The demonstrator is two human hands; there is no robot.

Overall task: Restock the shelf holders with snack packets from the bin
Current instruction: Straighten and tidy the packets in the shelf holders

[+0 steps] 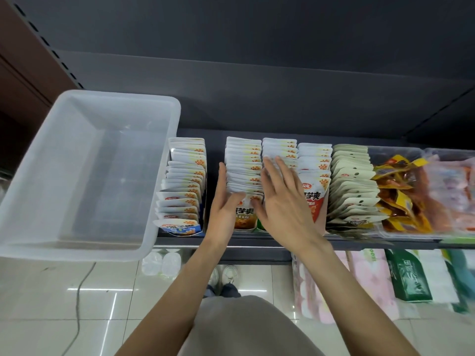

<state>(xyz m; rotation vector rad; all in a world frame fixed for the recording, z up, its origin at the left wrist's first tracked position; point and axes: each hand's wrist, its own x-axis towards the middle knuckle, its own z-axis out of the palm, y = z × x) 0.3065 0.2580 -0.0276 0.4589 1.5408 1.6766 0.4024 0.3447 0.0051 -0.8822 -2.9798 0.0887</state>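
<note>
Orange-fronted packet row (244, 173) between both flat, wide grips: left hand (223, 201) alongside, right hand (280, 201) on top.

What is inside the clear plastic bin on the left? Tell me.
Nothing shows inside the bin: only its bare floor and walls are visible. No part of its inside is covered.

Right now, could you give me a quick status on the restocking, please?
Left hand flat against packet row, right hand open on top. Bin shows no packets. Nothing blocking.
</note>
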